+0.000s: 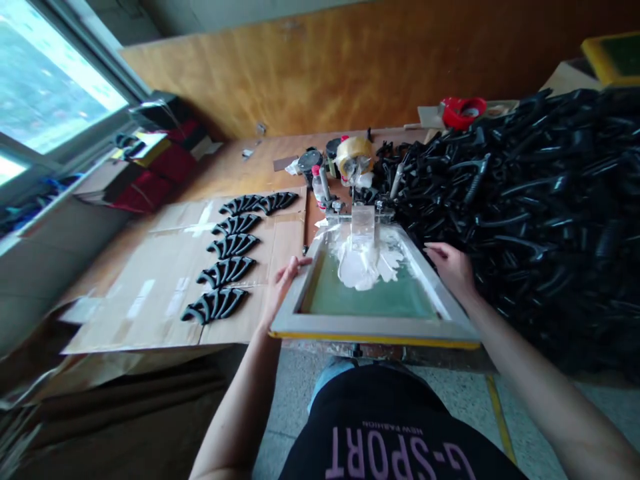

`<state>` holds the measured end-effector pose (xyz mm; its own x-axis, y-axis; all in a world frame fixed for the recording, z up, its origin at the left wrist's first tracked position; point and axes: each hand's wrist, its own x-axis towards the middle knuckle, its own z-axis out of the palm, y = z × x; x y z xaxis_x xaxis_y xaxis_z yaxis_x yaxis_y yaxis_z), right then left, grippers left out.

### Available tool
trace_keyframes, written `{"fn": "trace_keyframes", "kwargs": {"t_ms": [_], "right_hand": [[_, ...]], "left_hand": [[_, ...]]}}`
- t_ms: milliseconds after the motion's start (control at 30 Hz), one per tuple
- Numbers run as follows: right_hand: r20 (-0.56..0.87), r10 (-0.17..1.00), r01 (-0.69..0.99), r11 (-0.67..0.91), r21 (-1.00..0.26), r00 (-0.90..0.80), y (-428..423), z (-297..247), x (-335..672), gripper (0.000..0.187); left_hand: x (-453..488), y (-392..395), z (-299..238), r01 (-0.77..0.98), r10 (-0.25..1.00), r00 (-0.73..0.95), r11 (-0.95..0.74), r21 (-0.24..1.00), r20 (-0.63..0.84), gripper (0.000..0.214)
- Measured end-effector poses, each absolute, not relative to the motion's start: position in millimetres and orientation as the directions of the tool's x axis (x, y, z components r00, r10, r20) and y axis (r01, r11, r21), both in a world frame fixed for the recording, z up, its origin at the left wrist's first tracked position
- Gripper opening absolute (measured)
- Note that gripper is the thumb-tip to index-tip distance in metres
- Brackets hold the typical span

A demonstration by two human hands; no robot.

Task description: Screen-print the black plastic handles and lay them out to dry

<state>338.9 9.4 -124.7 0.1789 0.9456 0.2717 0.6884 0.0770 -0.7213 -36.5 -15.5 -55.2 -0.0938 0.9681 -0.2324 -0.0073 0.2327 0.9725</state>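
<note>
A screen-printing frame with a green mesh lies in front of me, its near edge lined in yellow. Thick white ink is smeared over the mesh's far half, under a squeegee-like blade. At the frame's left side is my left hand, fingers bent toward the rim and fingertips partly hidden; a small dark tip shows just beyond them. My right hand is beside the right rim, fingers stretched inward, with no held thing visible. Whatever lies beneath the frame is hidden.
Black lever-like parts are heaped on the right. Similar parts lie in fanned rows on cardboard at left. Behind the frame stand a red-capped bottle and a tape roll. A red tape dispenser sits farther back.
</note>
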Motion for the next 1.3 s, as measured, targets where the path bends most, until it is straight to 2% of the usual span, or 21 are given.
{"fn": "trace_keyframes", "kwargs": {"t_ms": [100, 200, 267, 400, 467, 567, 667, 733, 833, 933, 1000, 1100, 1233, 1300], "right_hand": [[0.396, 0.918, 0.752, 0.274, -0.599, -0.02, 25.5, -97.6, 303.3, 0.041], [0.453, 0.854, 0.807, 0.447, -0.385, -0.256, 45.0, -85.3, 249.4, 0.06], [0.384, 0.855, 0.827, 0.474, -0.303, -0.349, 55.9, -89.8, 222.6, 0.053], [0.11, 0.893, 0.864, 0.45, -0.227, -0.436, 49.6, -111.8, 202.9, 0.018], [0.048, 0.873, 0.854, 0.486, -0.188, -0.486, 28.3, -118.7, 204.2, 0.013], [0.039, 0.736, 0.725, 0.674, -0.145, -0.676, -11.0, -117.6, 212.1, 0.025], [0.024, 0.574, 0.564, 0.812, -0.15, -0.819, -31.3, -109.6, 219.7, 0.02], [0.05, 0.578, 0.566, 0.811, -0.147, -0.814, -30.8, -107.5, 220.9, 0.011], [0.178, 0.668, 0.666, 0.741, -0.084, -0.722, -29.2, -114.8, 218.3, 0.01], [0.26, 0.617, 0.632, 0.774, -0.035, -0.742, -40.9, -125.8, 217.5, 0.015], [0.249, 0.584, 0.587, 0.806, -0.069, -0.773, -45.6, -126.3, 217.5, 0.014], [0.252, 0.664, 0.645, 0.746, -0.164, -0.704, -26.5, -111.3, 211.8, 0.006], [0.286, 0.832, 0.813, 0.539, -0.219, -0.475, 33.7, -74.2, 211.4, 0.05], [0.33, 0.879, 0.875, 0.428, -0.227, -0.345, 58.0, -58.1, 231.3, 0.057]], "left_hand": [[-47.9, -38.2, -102.8, 0.104, 0.926, -0.017, 0.378, 0.92, -0.378, 0.069], [-46.7, -46.5, -154.1, 0.165, 0.921, -0.011, 0.386, 0.908, -0.39, 0.083], [-44.5, -46.1, -180.2, 0.22, 0.931, -0.029, 0.361, 0.906, -0.364, 0.079], [-44.8, -43.9, -201.7, 0.294, 0.939, -0.062, 0.34, 0.893, -0.337, 0.07], [-45.6, -44.4, -202.1, 0.317, 0.939, -0.085, 0.342, 0.885, -0.332, 0.065], [-45.6, -45.8, -200.8, 0.323, 0.946, -0.098, 0.323, 0.89, -0.308, 0.058], [-45.3, -46.0, -200.7, 0.308, 0.949, -0.088, 0.315, 0.898, -0.303, 0.057], [-45.6, -45.4, -200.1, 0.295, 0.946, -0.085, 0.324, 0.899, -0.313, 0.058], [-45.7, -44.8, -198.5, 0.263, 0.938, -0.071, 0.345, 0.901, -0.338, 0.062], [-44.6, -45.0, -196.9, 0.227, 0.935, -0.059, 0.353, 0.908, -0.349, 0.066], [-43.5, -45.4, -194.5, 0.209, 0.934, -0.067, 0.356, 0.911, -0.35, 0.068], [-43.5, -46.8, -182.2, 0.178, 0.935, -0.048, 0.355, 0.918, -0.353, 0.072], [-47.0, -49.5, -142.0, 0.09, 0.944, 0.0, 0.33, 0.94, -0.331, 0.075], [-47.5, -48.3, -115.2, 0.07, 0.962, -0.021, 0.272, 0.96, -0.271, 0.064]]}}
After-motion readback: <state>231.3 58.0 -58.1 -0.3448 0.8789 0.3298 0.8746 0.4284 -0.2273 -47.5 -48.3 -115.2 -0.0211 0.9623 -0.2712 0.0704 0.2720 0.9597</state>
